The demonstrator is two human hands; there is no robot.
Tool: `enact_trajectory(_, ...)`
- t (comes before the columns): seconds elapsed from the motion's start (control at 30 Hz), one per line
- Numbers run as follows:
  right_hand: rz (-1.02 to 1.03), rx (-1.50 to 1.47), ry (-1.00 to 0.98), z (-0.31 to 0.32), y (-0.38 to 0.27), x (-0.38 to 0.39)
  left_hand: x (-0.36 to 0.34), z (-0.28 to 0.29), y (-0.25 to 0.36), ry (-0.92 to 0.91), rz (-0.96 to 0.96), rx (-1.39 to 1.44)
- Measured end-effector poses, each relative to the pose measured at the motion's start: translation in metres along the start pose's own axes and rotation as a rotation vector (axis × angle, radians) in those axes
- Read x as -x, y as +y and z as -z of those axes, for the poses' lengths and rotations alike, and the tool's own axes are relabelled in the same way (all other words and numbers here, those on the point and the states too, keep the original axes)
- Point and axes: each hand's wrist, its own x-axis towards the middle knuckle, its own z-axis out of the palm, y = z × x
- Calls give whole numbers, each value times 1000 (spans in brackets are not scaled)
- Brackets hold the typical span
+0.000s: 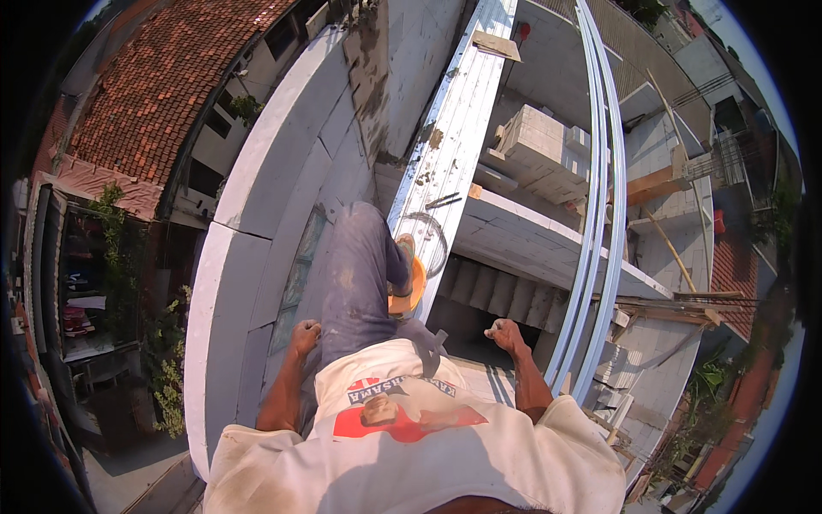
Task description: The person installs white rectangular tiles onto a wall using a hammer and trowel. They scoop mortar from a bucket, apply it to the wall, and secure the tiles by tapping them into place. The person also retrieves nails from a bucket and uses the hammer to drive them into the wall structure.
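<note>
My left hand (306,334) hangs beside my grey-trousered leg (351,274), near the pale block wall (248,240), fingers curled with nothing visible in them. My right hand (505,332) is held out over the dark opening with a stairwell, fingers curled and empty. My foot is by a round orange object (416,278) on long metal channels (441,146) laid as a narrow walkway. A dark tool (443,200) and a loop of cable or wire (438,236) lie on the channels.
Long light metal profiles (591,257) run along my right. Beyond are stacked blocks (535,137), concrete stairs (488,291), wooden boards (651,188) and poles at a lower level. Tiled roofs (154,94) and plants lie far left. Open drops flank the walkway and wall.
</note>
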Motion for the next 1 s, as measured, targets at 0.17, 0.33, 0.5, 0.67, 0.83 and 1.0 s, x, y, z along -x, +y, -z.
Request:
enact_trajectory(0.17, 50, -265, 39, -11, -7, -32, -62, -27, 13, -148, 61, -81)
enact_trajectory(0.33, -2, -219, 55, 15, -71, -120, -119, -106, 104, -165, 29, -92)
enact_trajectory(0.5, 117, -112, -84, 18, -113, -309, -197, -209, 150, -234, -229, -569)
enact_trajectory(0.67, 206, 67, -198, 3, -149, -549, -248, -275, 182, -186, 160, -875)
enact_trajectory(0.83, 246, 136, -52, -13, -127, -732, -284, -293, 218, 2, 50, -884)
enact_trajectory(1.0, 158, 245, -81, -15, -101, -827, -301, -306, 237, 21, 41, -875)
